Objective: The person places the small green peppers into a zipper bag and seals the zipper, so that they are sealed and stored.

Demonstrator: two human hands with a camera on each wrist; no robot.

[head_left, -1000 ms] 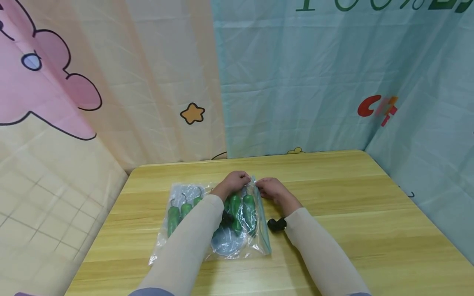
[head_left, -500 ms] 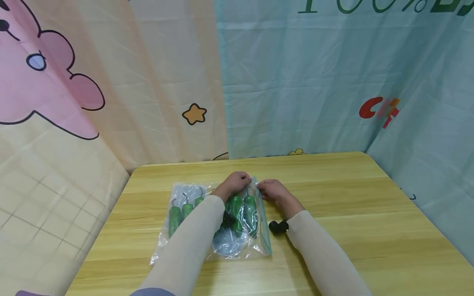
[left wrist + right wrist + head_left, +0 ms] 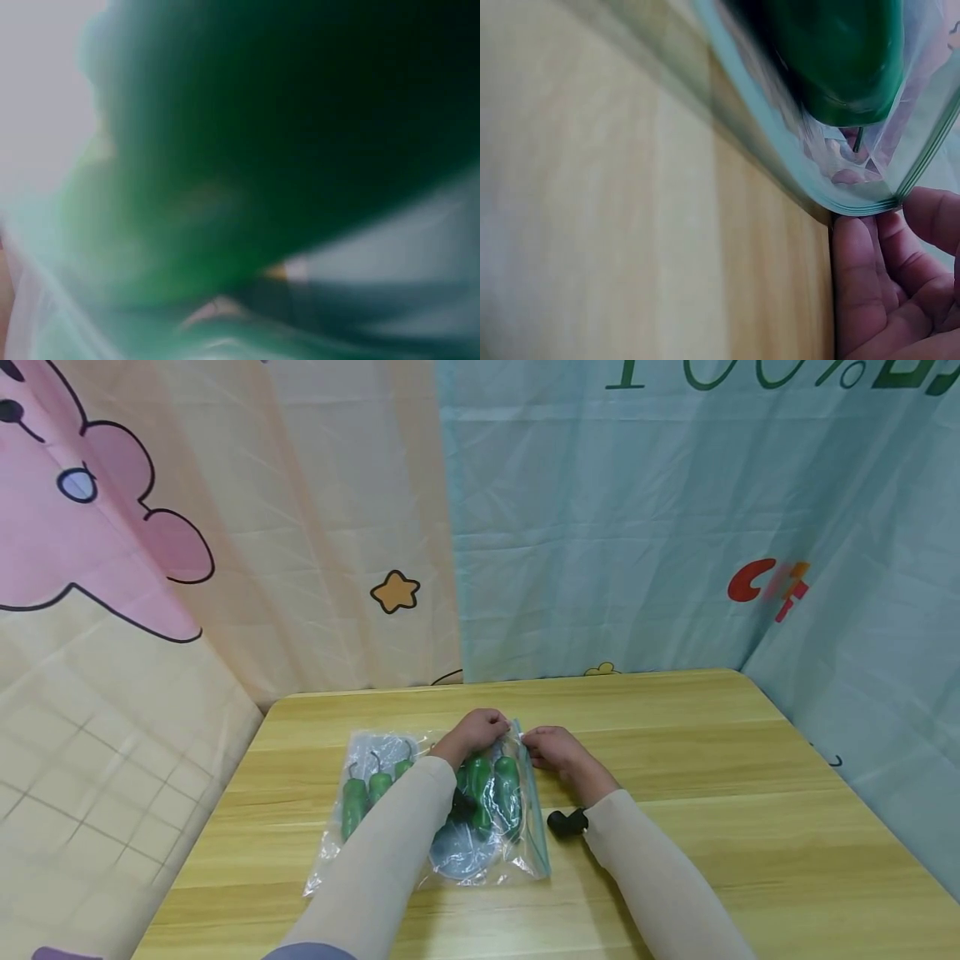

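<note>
A clear zip bag (image 3: 517, 866) lies flat on the table, with several green peppers (image 3: 507, 797) inside it over a grey round-edged tray or plate (image 3: 459, 853). My left hand (image 3: 480, 729) pinches the bag's far right corner, its forearm crossing over the peppers and hiding some. Just to its right, my right hand (image 3: 557, 747) pinches the end of the greenish zip strip (image 3: 542, 839). In the right wrist view, thumb and fingers (image 3: 859, 262) hold the strip from both sides, below a pepper (image 3: 840, 60). A blurred pepper (image 3: 225, 165) fills the left wrist view.
The wooden table (image 3: 720, 810) extends to the right of the bag and behind it. Printed cloth curtains (image 3: 585, 543) hang along the back and sides. A black wrist camera (image 3: 566, 822) sits by the right sleeve.
The head view has shifted slightly. My right hand has moved a touch right and nearer in the picture. Both hands keep their hold on the bag, which lies as before.
</note>
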